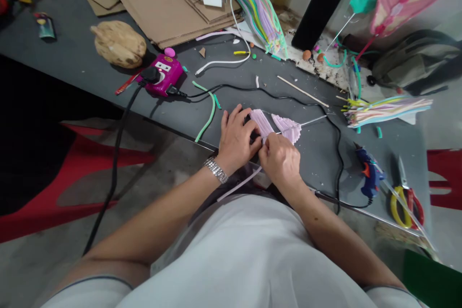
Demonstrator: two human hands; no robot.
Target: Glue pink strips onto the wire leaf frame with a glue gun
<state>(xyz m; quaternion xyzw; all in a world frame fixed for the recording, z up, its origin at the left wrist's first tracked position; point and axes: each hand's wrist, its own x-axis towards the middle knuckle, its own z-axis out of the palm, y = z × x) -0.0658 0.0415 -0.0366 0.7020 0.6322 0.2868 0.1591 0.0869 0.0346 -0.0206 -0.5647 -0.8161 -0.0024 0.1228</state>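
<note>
- Workpiece: a feather frame (287, 127), made of lilac strips bent into two lobes along a thin metal rod (314, 121). It lies flat near the front edge of the grey desk (317, 163), with the rod pointing right.
- Left hand (236, 139): fingers spread, pressing on the left lobe and a dark object (248, 119), which is too hidden to identify.
- Right hand (279, 160): fingers curled, pinching the strips where the lobes meet, just beside the left hand.
- Nearby: a black cable (274, 88) passes behind the frame and curves down its right side.
- Right of it: a blue glue gun (370, 173) and scissors (406, 207).
</note>
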